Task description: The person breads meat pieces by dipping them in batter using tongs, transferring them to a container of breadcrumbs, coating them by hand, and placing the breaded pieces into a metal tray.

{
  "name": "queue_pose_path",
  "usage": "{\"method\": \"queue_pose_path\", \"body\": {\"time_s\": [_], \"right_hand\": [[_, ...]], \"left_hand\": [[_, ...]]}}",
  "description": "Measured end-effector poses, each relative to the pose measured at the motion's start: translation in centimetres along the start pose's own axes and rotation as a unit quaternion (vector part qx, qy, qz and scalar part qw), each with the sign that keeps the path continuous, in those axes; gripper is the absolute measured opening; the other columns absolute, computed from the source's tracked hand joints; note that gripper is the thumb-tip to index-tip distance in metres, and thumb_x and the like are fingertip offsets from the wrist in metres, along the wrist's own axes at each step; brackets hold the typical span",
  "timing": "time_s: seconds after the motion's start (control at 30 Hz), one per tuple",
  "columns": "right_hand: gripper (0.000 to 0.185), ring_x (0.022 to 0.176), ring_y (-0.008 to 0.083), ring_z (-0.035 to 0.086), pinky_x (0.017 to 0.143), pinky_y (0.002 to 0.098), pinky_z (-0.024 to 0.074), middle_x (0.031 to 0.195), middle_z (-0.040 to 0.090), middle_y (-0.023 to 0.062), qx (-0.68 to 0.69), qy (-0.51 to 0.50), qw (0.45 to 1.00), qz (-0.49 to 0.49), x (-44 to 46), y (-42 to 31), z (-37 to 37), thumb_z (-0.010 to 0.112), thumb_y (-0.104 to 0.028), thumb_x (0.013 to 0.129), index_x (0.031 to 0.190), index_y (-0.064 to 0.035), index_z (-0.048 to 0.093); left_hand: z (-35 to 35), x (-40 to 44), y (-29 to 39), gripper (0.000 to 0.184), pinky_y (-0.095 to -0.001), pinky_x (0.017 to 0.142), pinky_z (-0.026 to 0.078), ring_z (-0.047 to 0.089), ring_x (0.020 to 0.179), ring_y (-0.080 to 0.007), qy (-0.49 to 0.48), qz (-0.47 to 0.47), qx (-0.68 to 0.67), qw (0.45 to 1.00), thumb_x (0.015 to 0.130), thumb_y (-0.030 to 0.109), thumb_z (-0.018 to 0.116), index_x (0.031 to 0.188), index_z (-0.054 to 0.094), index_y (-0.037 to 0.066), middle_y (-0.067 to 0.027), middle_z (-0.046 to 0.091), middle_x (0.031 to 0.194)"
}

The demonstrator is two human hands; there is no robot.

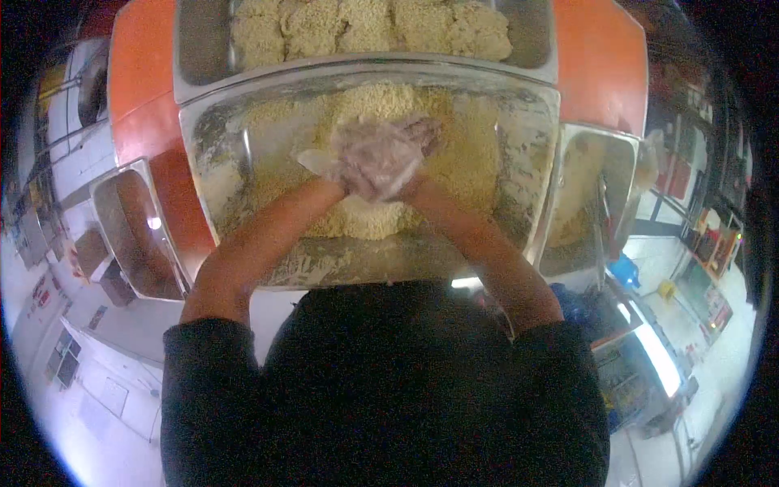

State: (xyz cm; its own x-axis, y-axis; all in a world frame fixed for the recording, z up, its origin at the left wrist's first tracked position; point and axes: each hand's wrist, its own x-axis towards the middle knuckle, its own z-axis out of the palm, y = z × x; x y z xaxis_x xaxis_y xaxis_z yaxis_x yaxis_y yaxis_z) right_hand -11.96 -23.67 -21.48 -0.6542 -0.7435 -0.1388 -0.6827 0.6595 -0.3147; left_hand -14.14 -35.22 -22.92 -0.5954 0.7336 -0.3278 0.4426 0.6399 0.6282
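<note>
My left hand (361, 162) and my right hand (408, 150) meet over the middle of a wide metal pan (341, 264). Both wear thin see-through gloves, and a pale flap of glove sticks out to the left. The hands overlap and are blurred, so their fingers cannot be made out one by one. Under and around them lies a mound of yellowish crumb coating (385, 101), heaped in front of and behind the hands. Anything between or beneath my palms is hidden.
Beyond the pan, a second metal tray (203, 49) holds several crumb-coated pieces (369, 28) in a row. Orange panels (600, 65) flank it. Smaller metal containers stand at left (138, 235) and right (576, 203), the right one with a metal-looking handle.
</note>
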Motion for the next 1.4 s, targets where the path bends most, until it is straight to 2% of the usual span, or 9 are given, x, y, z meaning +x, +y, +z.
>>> {"method": "queue_pose_path", "body": {"time_s": [0.4,0.53,0.67,0.73,0.83,0.9,1.1,1.23,1.4], "right_hand": [[0.054,0.118,0.0299,0.046,0.105,0.0435,0.031,0.127,0.049,0.0149,0.102,0.093,0.987,0.078,-2.2,-0.2,1.5,0.056,-0.03,0.083,0.131,-0.0074,0.042],[0.056,0.119,0.0307,0.045,0.106,0.044,0.0296,0.128,0.048,0.0161,0.067,0.192,0.958,0.201,-5.6,3.1,2.9,0.055,-0.029,0.083,0.132,-0.0059,0.041],[0.057,0.12,0.0315,0.044,0.107,0.0445,0.0283,0.128,0.047,0.0173,-0.12,0.164,0.956,0.211,-8.6,9.8,8.7,0.055,-0.027,0.083,0.133,-0.0045,0.039],[0.058,0.12,0.0316,0.044,0.107,0.0447,0.0281,0.129,0.047,0.018,-0.081,0.143,0.957,0.24,-6.3,8.6,5.9,0.054,-0.026,0.083,0.133,-0.0033,0.038],[0.059,0.12,0.0311,0.043,0.107,0.0448,0.0283,0.131,0.044,0.0191,0.1,0.091,0.924,0.358,-3.6,4.3,-0.9,0.054,-0.023,0.083,0.135,-0.0011,0.035],[0.058,0.12,0.0315,0.043,0.106,0.0456,0.0288,0.133,0.041,0.0175,-0.084,-0.05,0.969,0.228,-5.1,3.4,-0.8,0.054,-0.022,0.085,0.136,-0.0026,0.034],[0.055,0.115,0.0335,0.046,0.1,0.0457,0.0351,0.13,0.043,0.0192,0.205,0.13,0.953,0.181,-11.1,1.1,1.1,0.055,-0.018,0.085,0.135,-0.0026,0.035],[0.054,0.114,0.0337,0.047,0.099,0.0456,0.0357,0.127,0.044,0.0193,0.201,0.134,0.96,0.138,-6.3,-0.3,0.2,0.055,-0.017,0.085,0.134,-0.0022,0.035],[0.053,0.112,0.0341,0.047,0.098,0.0456,0.0364,0.124,0.046,0.0193,0.137,0.071,0.985,0.076,-1.1,0.3,0.0,0.055,-0.017,0.085,0.132,-0.0016,0.037]], "left_hand": [[2.3,-2.3,-0.1,0.049,-0.0418,0.105,0.031,0.047,0.116,-0.0257,0.042,-0.03,-0.032,0.998,0.086,0.019,0.051,0.131,0.04,0.005,-0.0132,0.044,0.132],[1.4,-4.4,-0.5,0.05,-0.0421,0.105,0.031,0.047,0.116,-0.0259,0.175,-0.065,-0.178,0.966,0.086,0.018,0.05,0.133,0.038,0.005,-0.0134,0.043,0.134],[0.7,-6.4,-3.3,0.052,-0.0425,0.104,0.031,0.048,0.116,-0.0261,0.309,-0.113,-0.331,0.884,0.086,0.018,0.049,0.135,0.036,0.005,-0.0137,0.041,0.136],[1.0,-5.5,-4.4,0.053,-0.0427,0.104,0.031,0.048,0.116,-0.0262,0.326,-0.119,-0.32,0.882,0.087,0.017,0.049,0.136,0.035,0.005,-0.0139,0.04,0.137],[0.4,-4.5,-3.8,0.054,-0.0439,0.104,0.032,0.048,0.115,-0.0262,0.31,-0.059,-0.184,0.931,0.086,0.015,0.047,0.138,0.032,0.004,-0.014,0.037,0.139],[-0.3,-4.4,-3.4,0.056,-0.0448,0.103,0.033,0.049,0.114,-0.0261,0.29,-0.021,-0.095,0.952,0.086,0.013,0.046,0.139,0.031,0.004,-0.014,0.035,0.141],[-1.3,-7.9,-1.0,0.054,-0.0408,0.099,0.039,0.05,0.111,-0.0234,0.165,-0.02,-0.167,0.972,0.087,0.013,0.049,0.138,0.032,0.006,-0.0119,0.041,0.136],[-0.6,-4.3,1.6,0.052,-0.0408,0.098,0.04,0.051,0.11,-0.0237,0.056,0.008,-0.019,0.998,0.087,0.014,0.049,0.136,0.034,0.006,-0.0116,0.043,0.133],[0.3,-0.1,0.5,0.05,-0.0408,0.097,0.041,0.051,0.11,-0.0241,0.005,0.009,-0.011,1.0,0.086,0.015,0.051,0.133,0.037,0.006,-0.0113,0.046,0.13]]}}
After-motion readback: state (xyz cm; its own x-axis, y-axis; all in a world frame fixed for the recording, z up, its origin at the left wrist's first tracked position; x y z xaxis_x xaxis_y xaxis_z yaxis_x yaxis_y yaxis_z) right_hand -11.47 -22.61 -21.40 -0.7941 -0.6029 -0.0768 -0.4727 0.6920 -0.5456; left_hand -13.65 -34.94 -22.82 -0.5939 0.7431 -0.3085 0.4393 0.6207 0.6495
